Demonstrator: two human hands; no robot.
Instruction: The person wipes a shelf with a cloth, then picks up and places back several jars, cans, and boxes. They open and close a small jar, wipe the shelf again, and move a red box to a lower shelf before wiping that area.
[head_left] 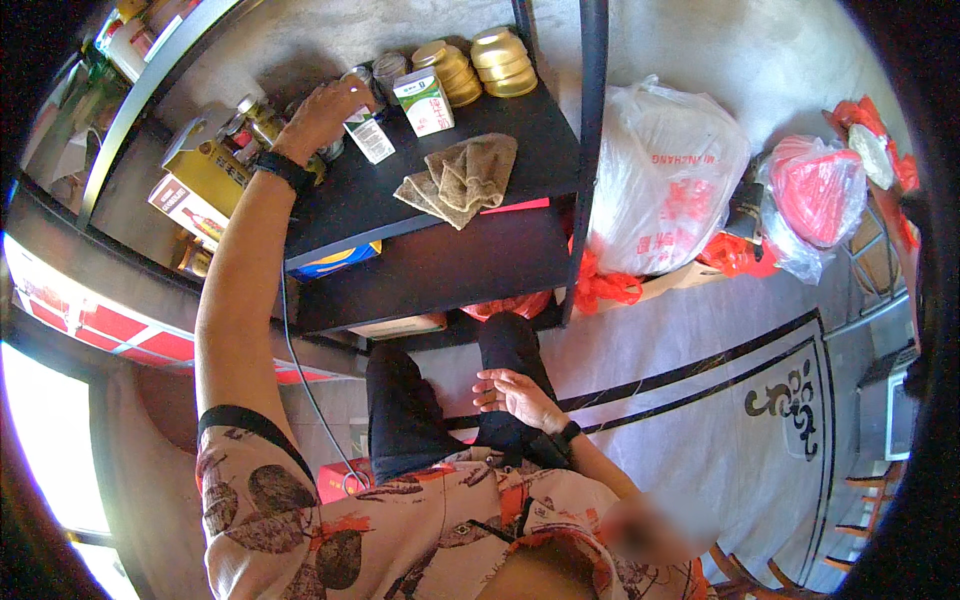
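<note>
At the upper left, my left hand [325, 118] reaches over the black shelf [360, 195], its fingers closed on a small white-and-green carton [372, 140]. A similar carton [424, 103] stands just to the right of it. Behind them are glass jars [390, 70] and two stacks of gold round containers [503, 64]. A folded brown cloth [462, 178] lies near the shelf's front edge. My right hand [520, 398] is held above my right thigh, palm partly turned up, fingers apart and loosely bent, with nothing in it.
Left of my arm, a yellow box [212, 165] and a white box [190, 210] stand among jars. A black upright [590, 130] bounds the shelf on the right. Beyond it sit a large white plastic bag [665, 170] and a pink bundle [815, 190]. A cable [300, 365] hangs before the shelf.
</note>
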